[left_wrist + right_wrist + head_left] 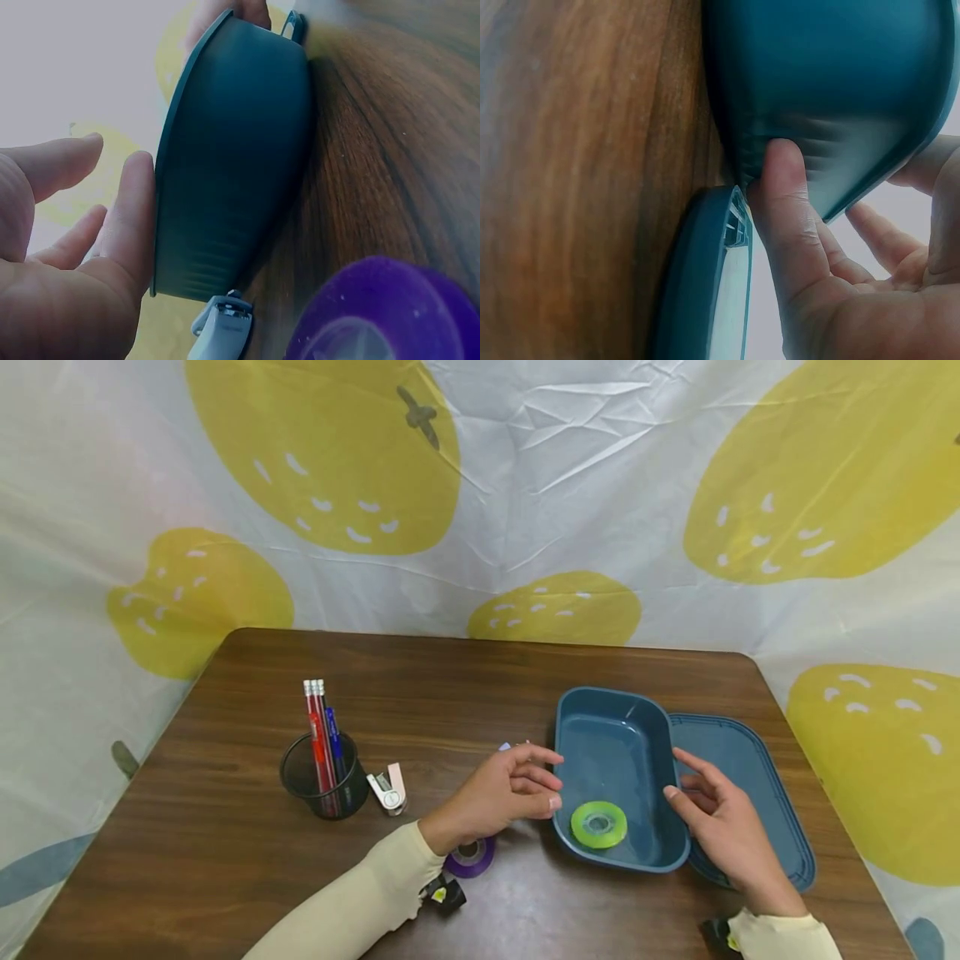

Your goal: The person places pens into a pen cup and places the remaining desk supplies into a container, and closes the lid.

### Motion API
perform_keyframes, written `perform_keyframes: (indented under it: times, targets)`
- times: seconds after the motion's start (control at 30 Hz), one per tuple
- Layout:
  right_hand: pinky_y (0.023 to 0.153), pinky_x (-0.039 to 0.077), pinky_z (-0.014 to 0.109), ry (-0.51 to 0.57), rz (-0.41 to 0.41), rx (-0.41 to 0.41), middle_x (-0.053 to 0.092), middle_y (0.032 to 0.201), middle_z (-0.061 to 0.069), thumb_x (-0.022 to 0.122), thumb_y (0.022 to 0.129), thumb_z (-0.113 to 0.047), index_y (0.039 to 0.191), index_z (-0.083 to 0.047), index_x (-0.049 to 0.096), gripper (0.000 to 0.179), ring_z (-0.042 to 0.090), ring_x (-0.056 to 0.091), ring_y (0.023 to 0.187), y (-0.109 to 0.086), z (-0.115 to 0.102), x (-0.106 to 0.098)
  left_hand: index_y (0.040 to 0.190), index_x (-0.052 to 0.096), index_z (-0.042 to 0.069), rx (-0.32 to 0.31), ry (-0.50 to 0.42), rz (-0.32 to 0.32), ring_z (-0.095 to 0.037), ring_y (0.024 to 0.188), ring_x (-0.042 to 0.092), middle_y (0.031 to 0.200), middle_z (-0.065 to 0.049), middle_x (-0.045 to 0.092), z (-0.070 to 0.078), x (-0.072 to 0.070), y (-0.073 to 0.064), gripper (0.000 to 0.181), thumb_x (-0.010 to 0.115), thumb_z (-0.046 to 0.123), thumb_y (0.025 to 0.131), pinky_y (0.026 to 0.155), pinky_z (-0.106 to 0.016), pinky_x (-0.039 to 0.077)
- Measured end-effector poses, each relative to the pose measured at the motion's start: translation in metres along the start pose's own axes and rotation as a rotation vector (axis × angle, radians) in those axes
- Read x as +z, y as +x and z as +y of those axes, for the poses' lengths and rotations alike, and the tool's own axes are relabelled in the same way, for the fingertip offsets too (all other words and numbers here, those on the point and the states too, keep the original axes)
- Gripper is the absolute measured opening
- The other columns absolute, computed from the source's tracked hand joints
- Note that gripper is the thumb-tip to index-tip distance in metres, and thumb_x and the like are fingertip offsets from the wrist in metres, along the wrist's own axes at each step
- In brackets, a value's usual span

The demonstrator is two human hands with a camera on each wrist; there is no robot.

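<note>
A deep blue plastic box (pixel 609 760) stands on the table between my two hands, with a roll of bright green tape (pixel 598 824) inside its near left corner. My left hand (pixel 517 787) is at the box's left side, fingers loosely bent, and the thumb (pixel 135 199) meets the rim in the left wrist view. At the opposite side is my right hand (pixel 720 827), its thumb (pixel 784 176) against the outer wall. A matching blue lid (pixel 738 768) lies to the right, partly under the right hand. Purple tape (pixel 471 858) sits below my left wrist.
A black mesh pen cup (pixel 324 785) with pencils and pens stands on the left, beside a small white and pink stapler-like item (pixel 388 789). A pale item (pixel 223 330) lies near the box, mostly hidden behind my left hand in the head view. A patterned cloth hangs behind the table.
</note>
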State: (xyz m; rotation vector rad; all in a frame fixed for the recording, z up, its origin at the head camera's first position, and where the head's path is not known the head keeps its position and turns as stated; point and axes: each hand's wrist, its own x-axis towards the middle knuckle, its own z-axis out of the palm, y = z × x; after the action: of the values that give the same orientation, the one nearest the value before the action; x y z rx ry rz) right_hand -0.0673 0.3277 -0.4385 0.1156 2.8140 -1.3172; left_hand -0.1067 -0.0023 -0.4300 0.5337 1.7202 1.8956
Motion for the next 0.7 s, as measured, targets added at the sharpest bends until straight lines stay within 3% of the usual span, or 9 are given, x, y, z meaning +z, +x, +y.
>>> perform_keyframes:
  times: [0.17,0.3,0.4,0.63,0.7]
  targets:
    - [0.072,0.058,0.023,-0.007,0.004,0.001,0.066,0.135,0.025,0.064,0.107,-0.035,0.164,-0.02,0.04,0.064,0.021,0.071,0.114,-0.002,-0.001,0.0,0.143,0.059,0.0,0.022,0.1,0.022,-0.008,0.099,0.072,0.127,-0.03,0.067,-0.001,-0.005,-0.004,0.051,0.077,0.007,0.095,0.088,-0.024,0.059]
    - [0.079,0.056,0.019,-0.021,0.009,-0.002,0.066,0.136,0.025,0.063,0.107,-0.037,0.164,-0.02,0.04,0.064,0.04,0.067,0.124,-0.002,-0.001,0.0,0.14,0.061,0.0,0.031,0.154,0.032,-0.008,0.1,0.071,0.125,-0.026,0.069,-0.003,-0.009,-0.007,0.05,0.079,0.009,0.094,0.092,-0.025,0.057]
    - [0.082,0.058,0.022,-0.026,0.007,0.003,0.066,0.137,0.026,0.063,0.107,-0.038,0.164,-0.02,0.04,0.064,0.044,0.066,0.125,-0.002,-0.002,-0.001,0.139,0.061,-0.003,0.035,0.166,0.028,-0.01,0.102,0.07,0.127,-0.027,0.068,-0.004,-0.014,-0.011,0.052,0.08,0.008,0.092,0.093,-0.027,0.058]
    - [0.079,0.058,0.023,-0.028,0.007,0.008,0.067,0.134,0.025,0.063,0.107,-0.038,0.164,-0.019,0.04,0.064,0.043,0.067,0.124,-0.001,-0.003,0.0,0.135,0.064,-0.004,0.015,0.198,0.028,-0.04,0.118,0.069,0.133,-0.027,0.067,-0.01,-0.029,-0.022,0.05,0.082,0.008,0.09,0.089,-0.022,0.058]
    - [0.079,0.058,0.023,-0.027,0.006,0.012,0.067,0.134,0.025,0.063,0.107,-0.038,0.164,-0.02,0.04,0.064,0.043,0.067,0.124,-0.001,-0.004,0.001,0.134,0.065,-0.003,0.003,0.227,0.03,-0.038,0.119,0.069,0.133,-0.025,0.069,-0.011,-0.032,-0.026,0.049,0.083,0.01,0.09,0.091,-0.021,0.057]
